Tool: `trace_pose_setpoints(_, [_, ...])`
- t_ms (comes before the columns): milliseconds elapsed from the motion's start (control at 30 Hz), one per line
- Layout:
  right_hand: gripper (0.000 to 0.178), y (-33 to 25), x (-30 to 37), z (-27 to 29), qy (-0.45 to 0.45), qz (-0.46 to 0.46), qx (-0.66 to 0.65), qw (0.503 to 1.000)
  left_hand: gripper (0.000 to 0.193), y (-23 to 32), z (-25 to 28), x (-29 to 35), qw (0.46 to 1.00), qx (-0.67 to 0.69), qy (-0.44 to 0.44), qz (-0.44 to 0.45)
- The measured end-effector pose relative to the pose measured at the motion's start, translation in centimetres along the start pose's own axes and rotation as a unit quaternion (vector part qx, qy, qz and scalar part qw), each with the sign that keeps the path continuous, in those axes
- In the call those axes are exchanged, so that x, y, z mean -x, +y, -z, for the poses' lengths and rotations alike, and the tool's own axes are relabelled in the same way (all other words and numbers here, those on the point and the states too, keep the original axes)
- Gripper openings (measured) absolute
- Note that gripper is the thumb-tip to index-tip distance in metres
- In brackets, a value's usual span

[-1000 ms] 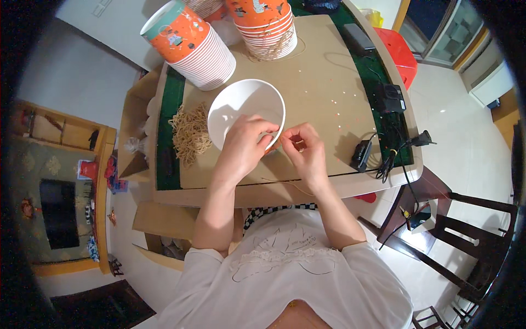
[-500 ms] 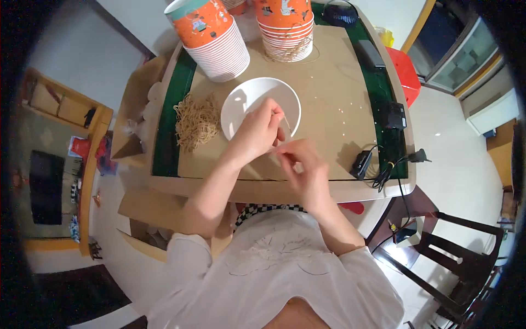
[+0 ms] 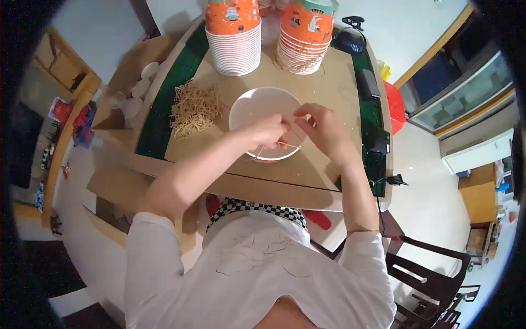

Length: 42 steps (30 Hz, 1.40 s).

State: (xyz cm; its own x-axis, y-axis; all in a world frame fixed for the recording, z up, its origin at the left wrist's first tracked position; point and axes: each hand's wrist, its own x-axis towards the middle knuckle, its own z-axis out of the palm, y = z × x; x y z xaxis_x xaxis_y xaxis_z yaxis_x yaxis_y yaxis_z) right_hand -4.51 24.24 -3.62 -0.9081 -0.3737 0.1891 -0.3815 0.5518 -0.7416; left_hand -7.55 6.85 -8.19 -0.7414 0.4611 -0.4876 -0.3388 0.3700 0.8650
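A white-lined paper tub stands near the middle of the table, a bit of orange showing under its near rim. Over its right half, my left hand is closed, with a thin tan strand crossing below its fingers. The strand looks like string or a rubber band. My right hand hovers at the tub's right rim, thumb and fingertips pinched together; what they hold is too small to make out. Left of the tub lies a tangled pile of tan strands.
Two stacks of orange-and-white paper tubs, a left stack and a right stack wound with tan strands, stand at the back. A clip lamp and black adapters line the right edge. An open cardboard box sits at the left.
My hands have moved apart, the right one going right and up, the left one lower. A tan strand now shows below the left fingers. The whole view has shifted.
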Motion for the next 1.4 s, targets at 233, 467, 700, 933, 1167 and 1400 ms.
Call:
trace_pose_setpoints(233, [0.013,1.8,-0.8,-1.2,-0.090,-0.048,0.060,0.993,0.016,-1.9,-1.0,1.1,0.968,-0.019,0.156,-0.194])
trace_pose_setpoints(467, [0.012,4.4,-0.3,-3.5,0.048,-0.054,-0.189,0.979,0.014,-2.2,-0.6,3.4,0.847,-0.225,0.241,-0.417])
trace_pose_setpoints(700, [0.010,4.2,-0.3,-3.7,0.057,-0.101,-0.253,0.960,0.012,-1.0,-0.9,3.6,0.805,-0.397,0.217,-0.384])
trace_pose_setpoints(933, [0.011,4.5,1.0,-4.7,0.141,-0.043,-0.205,0.968,0.012,-0.3,-0.8,3.7,0.763,-0.443,0.224,-0.415])
trace_pose_setpoints(1167, [0.011,4.2,0.5,-4.3,0.126,-0.090,-0.222,0.963,0.010,-0.2,0.0,2.2,0.681,-0.503,0.207,-0.490])
trace_pose_setpoints(1400, [0.009,4.7,0.7,-5.3,0.219,-0.027,-0.193,0.956,0.009,0.3,-0.5,2.5,0.765,-0.426,0.203,-0.438])
